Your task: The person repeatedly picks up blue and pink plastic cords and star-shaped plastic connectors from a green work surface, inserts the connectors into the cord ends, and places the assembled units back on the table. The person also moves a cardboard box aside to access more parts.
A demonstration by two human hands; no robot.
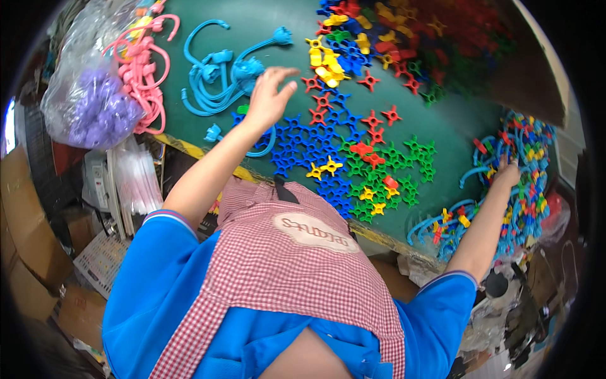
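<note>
- Green table (435, 126) strewn with blue stars (309, 142); cardboard boxes (25, 252) on floor, left.
- Left hand (268, 95) spread wide above blue hooks (218, 76), far left.
- Right hand (508, 174) buried in assembled pile (517, 183), right; grip impossible to tell.

Green worktable (454, 126), cardboard boxes (25, 252) beside

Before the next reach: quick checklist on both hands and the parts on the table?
1. Left hand free: ok, open, fingers spread above the green table.
2. Blue star pieces within left reach: ok, just beside the hand.
3. Right hand grip: cannot tell, fingers buried in the pile of assembled blue hooks.
4. Loose blue hooks clear of the left hand: ok, apart.
5. Star colours sorted: not ok, red, yellow and green are mixed together.
</note>
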